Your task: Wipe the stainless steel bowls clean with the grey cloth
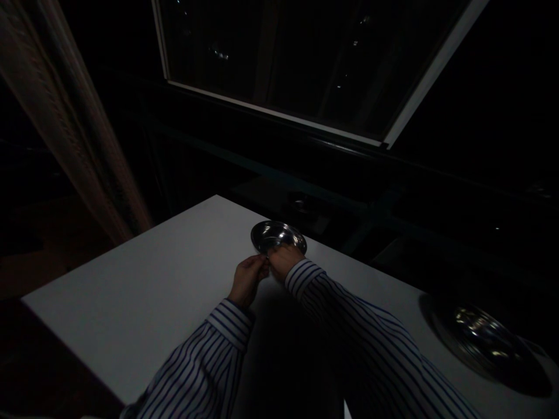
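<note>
The metal bowl (266, 233) sits near the far edge of the white table (152, 279), the broadest surface we see. Past that edge we make out a white-framed window (305, 64), its pane dark with small lights, and at left a hanging cloth (74, 110). Our striped sleeves (205, 361) reach over the table; a larger metal dish (493, 343) lies well to the right. Our right hand (285, 260) is bent over the bowl's near rim, our left hand (247, 279) just beside, fingers narrowed together; whether either holds anything, we cannot tell.
</note>
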The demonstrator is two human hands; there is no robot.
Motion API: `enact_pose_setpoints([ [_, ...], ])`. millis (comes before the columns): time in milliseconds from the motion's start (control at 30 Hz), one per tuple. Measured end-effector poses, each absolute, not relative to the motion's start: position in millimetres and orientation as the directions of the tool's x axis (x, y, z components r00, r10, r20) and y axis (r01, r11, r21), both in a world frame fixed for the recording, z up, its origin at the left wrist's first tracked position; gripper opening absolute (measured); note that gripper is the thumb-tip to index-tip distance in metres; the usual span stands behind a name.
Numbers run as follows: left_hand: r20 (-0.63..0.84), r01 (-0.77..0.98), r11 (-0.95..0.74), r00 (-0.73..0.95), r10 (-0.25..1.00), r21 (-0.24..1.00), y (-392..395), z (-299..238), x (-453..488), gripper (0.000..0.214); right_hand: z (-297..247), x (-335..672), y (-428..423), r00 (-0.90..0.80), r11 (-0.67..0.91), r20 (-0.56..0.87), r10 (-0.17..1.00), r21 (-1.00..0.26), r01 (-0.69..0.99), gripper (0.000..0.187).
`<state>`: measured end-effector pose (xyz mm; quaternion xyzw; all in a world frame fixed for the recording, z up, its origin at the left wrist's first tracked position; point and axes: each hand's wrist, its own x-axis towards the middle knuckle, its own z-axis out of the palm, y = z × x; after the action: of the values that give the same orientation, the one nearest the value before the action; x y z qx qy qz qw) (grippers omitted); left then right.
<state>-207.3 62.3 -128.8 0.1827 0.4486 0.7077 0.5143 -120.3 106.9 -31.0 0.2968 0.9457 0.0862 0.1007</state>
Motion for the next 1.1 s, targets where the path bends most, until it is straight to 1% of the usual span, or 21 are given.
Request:
enact_pose_setpoints([
  [133,-0.239,-0.513,0.002,-0.397,0.886,0.858,63.4,-130.4,-207.8,0.028,-33.6,-118.6,107.6,-0.799,0.793,-0.069,0.597,0.203,0.574,0.028],
  [233,-0.255,-0.464,0.035,-0.422,0.87,0.885,63.0,-131.2,-208.4,0.032,-33.1,-118.0,109.5,-0.797,0.787,-0.026,0.603,0.177,0.59,0.029],
  [300,-0.251,-0.416,0.036,-0.475,0.843,0.908,61.5,-130.4,-209.7,0.028,-32.0,-117.4,110.0,-0.8,0.791,-0.007,0.6,0.156,0.591,0.03],
  [367,-0.229,-0.35,0.02,-0.567,0.791,0.937,59.1,-127.4,-212.6,0.027,-31.4,-116.1,109.6,-0.808,0.8,0.004,0.59,0.138,0.584,0.031],
  [433,-0.183,-0.269,-0.003,-0.666,0.723,0.963,56.7,-121.5,-216.9,0.029,-32.1,-114.0,108.8,-0.817,0.81,0.01,0.576,0.125,0.573,0.031],
  [500,-0.128,-0.197,-0.022,-0.712,0.69,0.98,55.8,-113.1,-222.4,0.034,-34.3,-111.4,108.1,-0.827,0.82,0.014,0.563,0.117,0.56,0.032],
  [600,-0.092,-0.136,-0.001,-0.671,0.735,0.991,59.9,-99.3,-231.0,0.04,-39.7,-107.3,107.6,-0.838,0.832,0.025,0.545,0.104,0.544,0.034],
  [667,-0.087,-0.102,0.028,-0.638,0.765,0.994,65.8,-91.3,-236.2,0.035,-43.3,-104.9,107.3,-0.846,0.841,0.034,0.532,0.091,0.533,0.035],
  [767,-0.138,-0.094,0.103,-0.589,0.796,0.99,74.9,-83.1,-241.4,0.03,-46.7,-101.8,106.4,-0.86,0.857,0.049,0.509,0.062,0.511,0.035],
  [867,-0.211,-0.102,0.187,-0.548,0.809,0.977,79.3,-78.3,-244.0,0.031,-48.2,-96.8,108.3,-0.862,0.864,0.07,0.502,0.01,0.504,0.03],
  [933,-0.228,-0.098,0.208,-0.539,0.811,0.973,79.7,-76.1,-245.0,0.034,-49.1,-90.7,114.4,-0.839,0.844,0.102,0.535,-0.035,0.535,0.026],
  [967,-0.224,-0.094,0.206,-0.539,0.812,0.974,79.4,-75.3,-245.5,0.033,-49.7,-86.6,119.4,-0.809,0.819,0.127,0.574,-0.059,0.571,0.025],
  [1033,-0.201,-0.084,0.186,-0.546,0.814,0.979,78.9,-73.7,-246.3,0.031,-51.7,-77.0,132.7,-0.706,0.728,0.181,0.685,-0.113,0.677,0.027],
  [1100,-0.166,-0.08,0.146,-0.562,0.81,0.986,79.0,-72.3,-246.5,0.031,-54.6,-66.9,147.8,-0.566,0.602,0.218,0.795,-0.176,0.779,0.03],
])
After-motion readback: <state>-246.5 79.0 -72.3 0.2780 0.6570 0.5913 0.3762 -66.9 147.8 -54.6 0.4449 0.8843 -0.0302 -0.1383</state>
